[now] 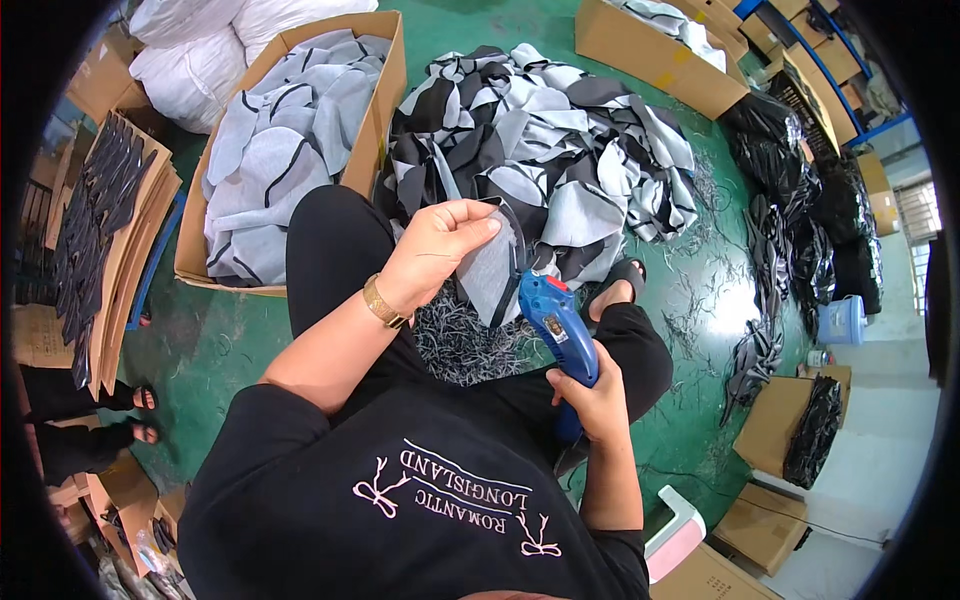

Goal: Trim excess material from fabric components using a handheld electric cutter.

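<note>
My left hand (435, 245) pinches the upper edge of a grey fabric piece (487, 280) with a dark band along its edge, which hangs down between my knees. In my right hand (597, 400) is a blue handheld electric cutter (553, 315) with a red button, the fingers wrapped round its handle. The cutter's metal head sits at the right edge of the fabric; whether the blade touches it is too small to tell. Thin grey and black trimmings (465, 350) lie heaped on the floor beneath. Just beyond my hands rises a large pile of grey and black fabric pieces (530, 130).
At left stands a cardboard box (393, 95) full of grey fabric pieces. Another carton (640, 50) is at the far right. Black plastic bags (790, 170) line the right side, near a blue bucket (842, 322). Another person's sandalled feet (145, 415) show at left.
</note>
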The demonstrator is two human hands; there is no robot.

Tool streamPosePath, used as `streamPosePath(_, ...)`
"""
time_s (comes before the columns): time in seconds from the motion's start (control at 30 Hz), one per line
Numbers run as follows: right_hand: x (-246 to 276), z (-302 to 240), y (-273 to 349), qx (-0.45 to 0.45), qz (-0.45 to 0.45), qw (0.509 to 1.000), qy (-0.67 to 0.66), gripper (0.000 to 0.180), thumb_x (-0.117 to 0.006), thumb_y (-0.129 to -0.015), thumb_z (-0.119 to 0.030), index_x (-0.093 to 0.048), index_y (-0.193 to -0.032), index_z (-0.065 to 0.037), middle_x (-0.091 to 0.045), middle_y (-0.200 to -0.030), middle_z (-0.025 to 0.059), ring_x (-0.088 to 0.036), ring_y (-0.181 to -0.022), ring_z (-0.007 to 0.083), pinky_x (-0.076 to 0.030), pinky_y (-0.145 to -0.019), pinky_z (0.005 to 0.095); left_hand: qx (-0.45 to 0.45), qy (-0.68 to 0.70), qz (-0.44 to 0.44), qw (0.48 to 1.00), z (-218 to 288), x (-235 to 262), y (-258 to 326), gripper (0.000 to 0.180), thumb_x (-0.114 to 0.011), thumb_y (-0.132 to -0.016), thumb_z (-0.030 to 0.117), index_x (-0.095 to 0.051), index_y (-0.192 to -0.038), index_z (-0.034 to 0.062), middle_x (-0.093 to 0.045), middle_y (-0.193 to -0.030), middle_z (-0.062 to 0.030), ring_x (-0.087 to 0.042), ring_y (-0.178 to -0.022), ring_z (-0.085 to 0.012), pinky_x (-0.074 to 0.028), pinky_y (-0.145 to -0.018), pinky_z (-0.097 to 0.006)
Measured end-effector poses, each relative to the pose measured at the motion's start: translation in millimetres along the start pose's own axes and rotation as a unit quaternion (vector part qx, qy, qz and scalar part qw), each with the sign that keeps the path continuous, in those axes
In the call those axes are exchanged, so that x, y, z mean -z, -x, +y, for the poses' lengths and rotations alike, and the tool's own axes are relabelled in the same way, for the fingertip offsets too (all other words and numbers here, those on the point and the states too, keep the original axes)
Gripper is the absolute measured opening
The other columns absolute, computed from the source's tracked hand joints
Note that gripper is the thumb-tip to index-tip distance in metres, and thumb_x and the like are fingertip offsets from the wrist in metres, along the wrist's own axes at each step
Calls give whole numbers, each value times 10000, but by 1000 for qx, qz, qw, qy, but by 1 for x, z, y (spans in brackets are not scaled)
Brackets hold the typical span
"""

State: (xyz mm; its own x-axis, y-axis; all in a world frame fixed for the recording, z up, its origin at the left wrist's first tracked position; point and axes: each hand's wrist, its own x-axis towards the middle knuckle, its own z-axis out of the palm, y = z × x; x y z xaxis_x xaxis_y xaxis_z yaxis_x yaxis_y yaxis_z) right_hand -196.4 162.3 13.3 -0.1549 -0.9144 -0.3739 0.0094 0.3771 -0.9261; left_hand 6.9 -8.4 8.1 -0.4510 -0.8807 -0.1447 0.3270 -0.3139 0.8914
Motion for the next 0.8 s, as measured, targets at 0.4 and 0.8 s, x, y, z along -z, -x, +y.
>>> streamPosePath(0.4, 6, -10, -9, 20, 7, 1000, 19, 378, -697, -732, -21, -542, -1072, 41, -573, -764, 42, -552, -567, 102, -456, -514, 249, 100, -134, -67, 984, 15, -9, 10, 164, -646, -880, 127, -666, -993, 10, -567, -730, 81, -413, -583, 21, -306, -498, -160)
streamPosePath(0.8, 37, 4, -45, 74, 11, 977, -198, 440, -665, -751, -133, -481, -1117, 27, -516, -975, 81, -501, -606, 99, -456, -498, 239, -185, 81, 160, 966, 53, 58, -5, 106, -626, -886, 98, -640, -988, 69, -630, -851, 50, -565, -735, -36, -446, -648, -191)
